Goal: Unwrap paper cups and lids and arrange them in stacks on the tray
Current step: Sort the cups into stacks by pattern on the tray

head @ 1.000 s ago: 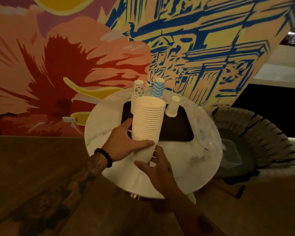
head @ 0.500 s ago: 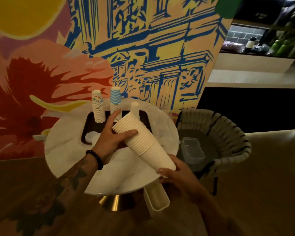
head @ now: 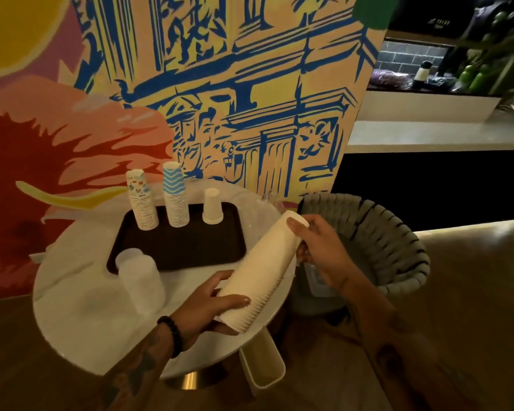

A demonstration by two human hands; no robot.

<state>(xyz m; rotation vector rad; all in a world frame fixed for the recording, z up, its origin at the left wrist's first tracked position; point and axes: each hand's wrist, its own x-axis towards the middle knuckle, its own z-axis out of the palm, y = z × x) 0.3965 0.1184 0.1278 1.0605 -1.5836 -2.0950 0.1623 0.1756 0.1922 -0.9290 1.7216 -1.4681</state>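
Observed: 1 long white cup stack (head: pixel 264 262), held aslant over the near-right edge of the round white desk (head: pixel 80 310). Gripped at the wide rim end by the left hand (head: pixel 211 304), fingers (head: pixel 215 281) curled round the far side, thumb laid across the near side. Gripped at the narrow base end by the right hand (head: pixel 321 250), thumb across the bottom cup, other fingers wrapped beneath.

Noted beyond the left fingers: dark tray (head: pixel 184 250) on the desk. Along its far edge, well beyond both sets of fingers, 3 upturned stacks: patterned stack (head: pixel 141 203), blue zigzag stack (head: pixel 175 200), short white stack (head: pixel 212 207). Left of the left fingers, at the tray's near corner: translucent stack (head: pixel 137 274), contents not discernible.

Behind the right fingers: woven chair (head: pixel 383 232). Below them, on its seat: clear container (head: pixel 319 281). On the left wrist: black bead bracelet (head: pixel 172 333).
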